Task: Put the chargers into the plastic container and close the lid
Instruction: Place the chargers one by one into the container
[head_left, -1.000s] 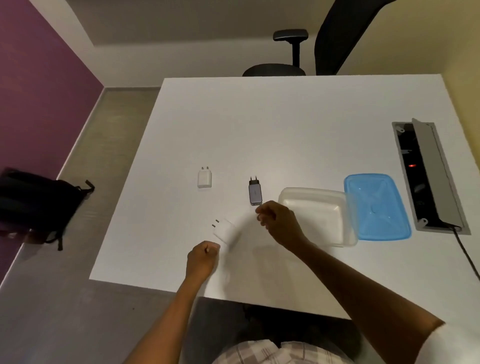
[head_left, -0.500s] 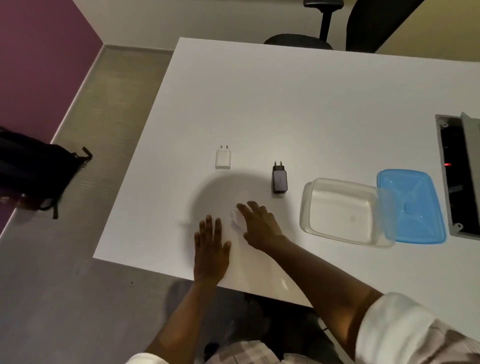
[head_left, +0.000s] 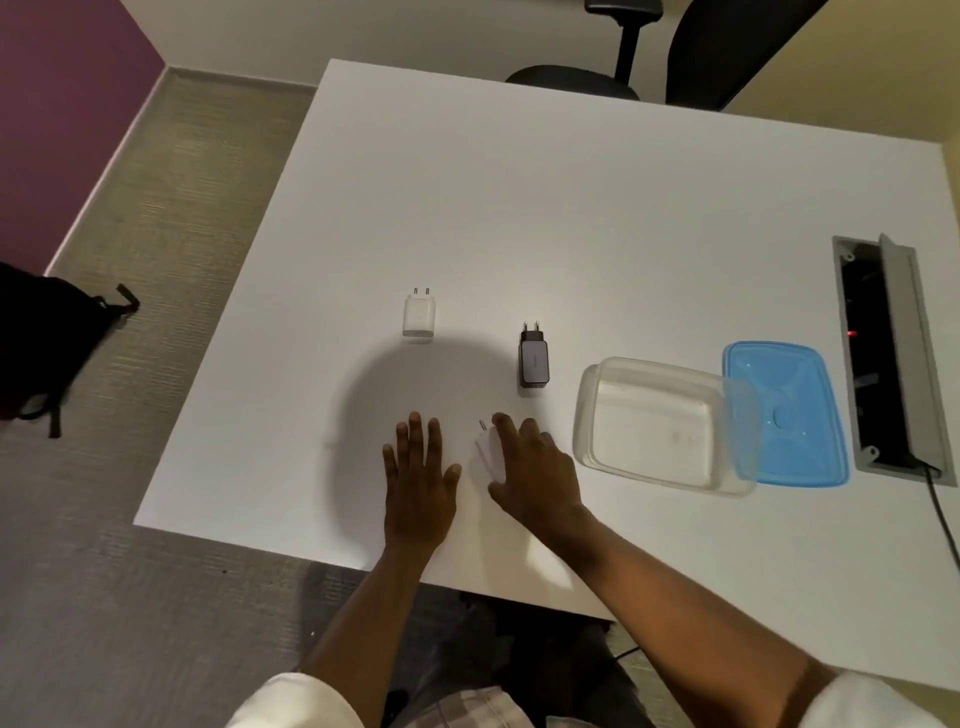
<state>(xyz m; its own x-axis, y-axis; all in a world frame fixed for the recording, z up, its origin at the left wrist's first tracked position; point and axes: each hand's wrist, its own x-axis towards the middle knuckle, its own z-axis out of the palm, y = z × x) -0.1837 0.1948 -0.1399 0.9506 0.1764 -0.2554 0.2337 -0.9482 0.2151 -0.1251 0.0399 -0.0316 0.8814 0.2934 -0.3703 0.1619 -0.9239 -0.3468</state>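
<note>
My right hand grip closes round a small white charger, near tabletop's front edge. My left hand lies flat beside, fingers apart. Dark grey two-pin charger and second white cube charger lie farther in. Clear rectangular plastic container sits right, touching blue plastic lid. White tabletop mostly bare behind; open cable tray at right edge. Carpet floor, black bag left.

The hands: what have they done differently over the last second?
The right hand came down over the near white charger, fingers closing round it. The left hand opened from a fist and lies flat. The other white charger, black charger, container and lid stayed put.
</note>
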